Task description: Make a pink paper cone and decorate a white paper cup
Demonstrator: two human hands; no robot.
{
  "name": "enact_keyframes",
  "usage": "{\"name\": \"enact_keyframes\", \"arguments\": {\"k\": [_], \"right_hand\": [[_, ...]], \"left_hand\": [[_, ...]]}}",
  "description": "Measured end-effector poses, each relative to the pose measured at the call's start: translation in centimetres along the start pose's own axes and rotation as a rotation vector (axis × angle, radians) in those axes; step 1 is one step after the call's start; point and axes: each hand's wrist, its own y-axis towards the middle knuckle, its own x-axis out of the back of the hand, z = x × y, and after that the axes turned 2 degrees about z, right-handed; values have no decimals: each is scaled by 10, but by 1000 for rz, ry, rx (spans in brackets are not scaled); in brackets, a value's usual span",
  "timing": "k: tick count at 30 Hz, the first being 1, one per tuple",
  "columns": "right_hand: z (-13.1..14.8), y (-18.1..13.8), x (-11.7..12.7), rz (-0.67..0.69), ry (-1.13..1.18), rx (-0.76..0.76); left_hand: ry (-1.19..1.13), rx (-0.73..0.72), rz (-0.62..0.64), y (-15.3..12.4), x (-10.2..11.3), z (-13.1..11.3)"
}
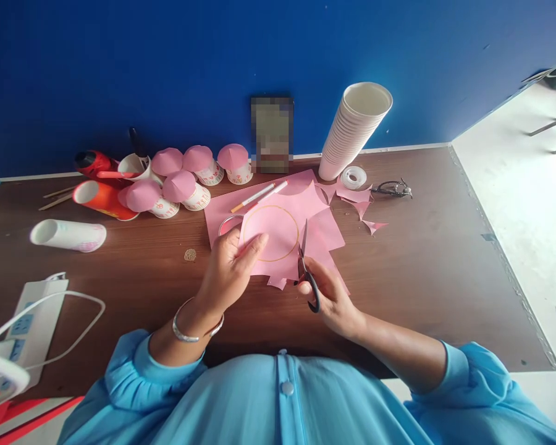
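My left hand [231, 266] pinches a piece of pink paper [278, 232] by its left side, the thumb lying on top. A yellow-brown circle is drawn on this paper. In my right hand [331, 293] is a pair of scissors [308, 278] with black handles, its blades pointing away from me at the circle's right edge. Whether the blades grip the paper I cannot tell. More pink paper [217, 213] lies flat beneath on the brown table. Two markers [259, 196] rest on it, and a round rim shows partly behind my left hand.
Several decorated paper cups with pink cone tops [197, 159] stand at the back left, near a red cup [104, 199] and a white cup [69, 235]. A tall cup stack [352, 133], tape roll [353, 178], pink scraps [362, 207] and glasses [393, 188] are right. A power strip [39, 327] lies left.
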Motion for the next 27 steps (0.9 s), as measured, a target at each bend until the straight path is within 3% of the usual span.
{"name": "enact_keyframes", "arguments": {"k": [12,27], "right_hand": [[-4,-1,0,-27,-6,-33],[-7,-4,1,-44,-46,-82]], "left_hand": [[77,-75,42,-4,-2,3],[39,-3,57,-5,-3,8]]}}
